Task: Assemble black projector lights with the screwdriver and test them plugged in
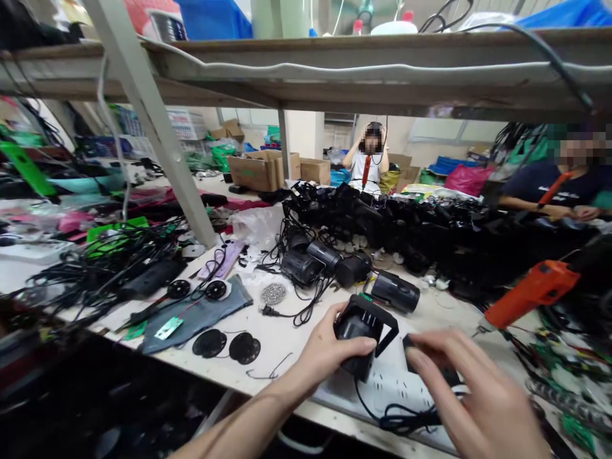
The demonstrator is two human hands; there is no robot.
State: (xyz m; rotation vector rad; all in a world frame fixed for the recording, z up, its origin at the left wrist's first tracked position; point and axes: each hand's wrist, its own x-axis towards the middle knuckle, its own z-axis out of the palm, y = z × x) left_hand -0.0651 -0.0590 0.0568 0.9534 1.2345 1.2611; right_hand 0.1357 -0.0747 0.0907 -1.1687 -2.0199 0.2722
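My left hand (pixel 325 354) is wrapped round a black cylindrical housing with a bracket (pixel 361 331), held just above the white bench (pixel 287 331) near its front edge. A black cord (pixel 396 417) runs from the housing down to the right. My right hand (pixel 471 395) is beside it, fingers curled over a small black part (pixel 411 347) whose shape is mostly hidden. Several similar black housings (pixel 325 258) with cords lie just behind my hands.
An orange power tool (pixel 530 293) lies at the right. Black discs (pixel 227 346), a round metal mesh (pixel 273 293), a green circuit board (pixel 168 327) and tangled wires (pixel 109 268) cover the left. A shelf post (pixel 157 140) stands left of centre. Two people sit across the bench.
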